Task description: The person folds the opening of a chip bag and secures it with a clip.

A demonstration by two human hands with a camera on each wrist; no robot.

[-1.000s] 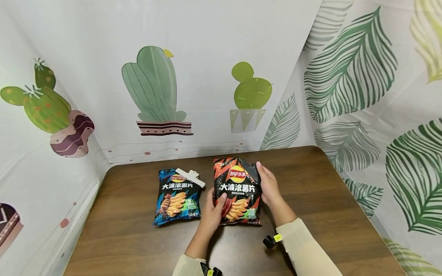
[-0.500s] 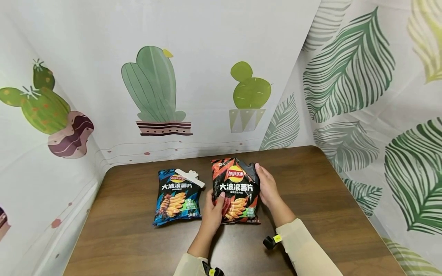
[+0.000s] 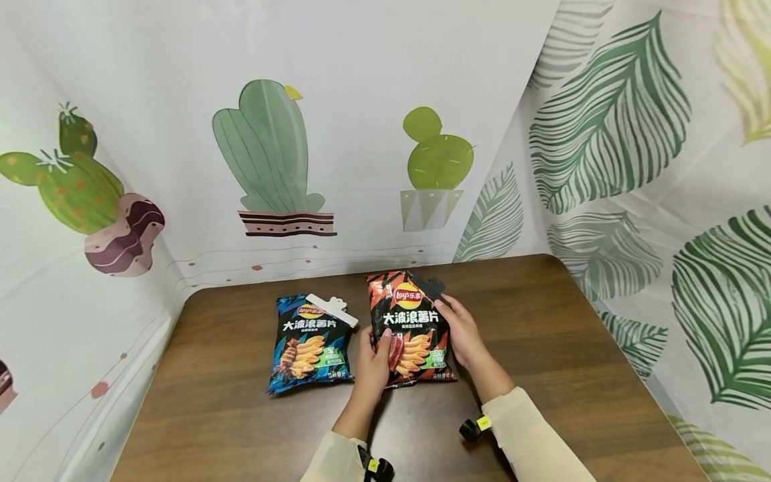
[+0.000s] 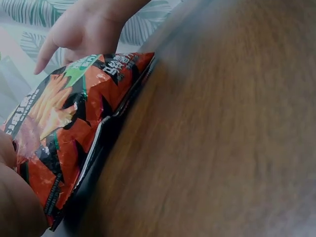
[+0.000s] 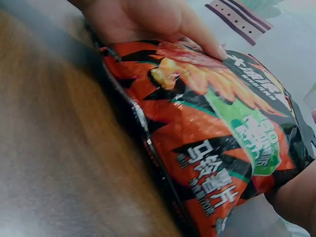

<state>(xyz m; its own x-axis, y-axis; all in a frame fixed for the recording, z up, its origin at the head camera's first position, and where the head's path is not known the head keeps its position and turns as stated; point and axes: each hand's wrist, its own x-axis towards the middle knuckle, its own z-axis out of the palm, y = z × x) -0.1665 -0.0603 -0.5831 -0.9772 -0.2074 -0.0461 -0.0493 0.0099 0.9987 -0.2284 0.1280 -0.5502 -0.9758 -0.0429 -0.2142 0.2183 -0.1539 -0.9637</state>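
Near the middle of the head view, a red and black chip bag leans between the two hands. My left hand grips its lower left side, thumb across the printed front. On the opposite edge, my right hand holds the upper right side, with the thumb close to a dark bag clip set slantwise over the top corner. The fingers behind the bag are hidden. In the right wrist view, the bag's bottom seam runs close along the tabletop.
A blue and black chip bag lies to the left, with a white clip across its top right corner. The brown wooden table backs onto a white cloth printed with cacti and leaves.
The red and black bag has shifted slightly up and left. My right hand has slid a little down its edge, and the dark clip now shows more fully at the corner.
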